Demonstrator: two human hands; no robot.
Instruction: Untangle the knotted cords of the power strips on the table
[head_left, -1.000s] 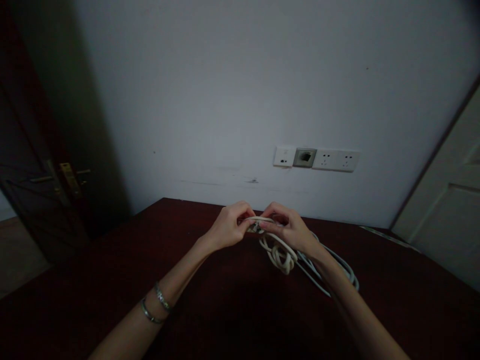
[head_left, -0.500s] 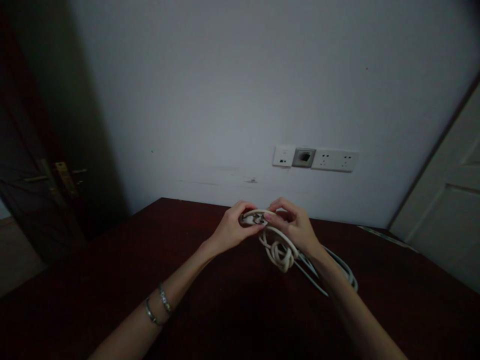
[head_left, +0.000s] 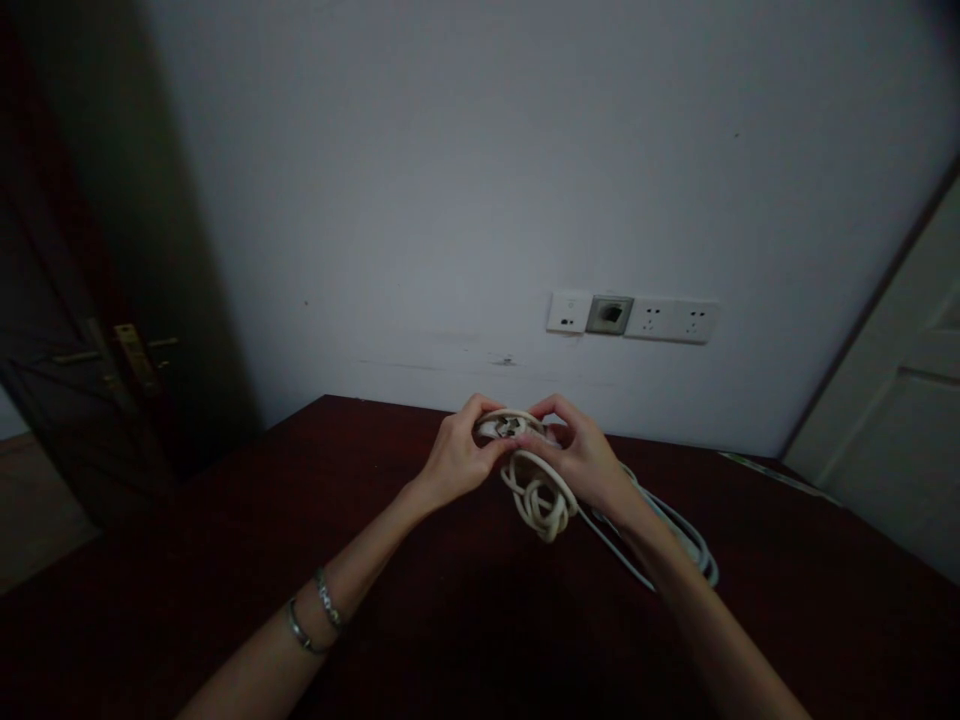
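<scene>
Both hands meet over the dark tabletop, around a white power plug (head_left: 510, 427) with metal prongs showing. My left hand (head_left: 459, 456) is closed on the plug's left side, fingers behind and thumb in front. My right hand (head_left: 589, 462) pinches the right side of the same piece, where the white cord loops round it; part is hidden by the fingers. Beneath the hands hangs a tangled coil of white cord (head_left: 546, 515). A paler cable (head_left: 701, 560) lies in loops on the table, partly behind my right forearm.
The dark red table (head_left: 360, 430) reaches the white wall (head_left: 420, 220). On the wall is a row of sockets (head_left: 671, 320) and a grey-framed outlet (head_left: 609, 314). A dark door with a brass handle (head_left: 135, 355) stands left, a white door (head_left: 900, 430) right.
The plug has turned slightly in my hands and its prongs now show further left. The hanging cord coil has swung left, and my right hand has shifted a little left.
</scene>
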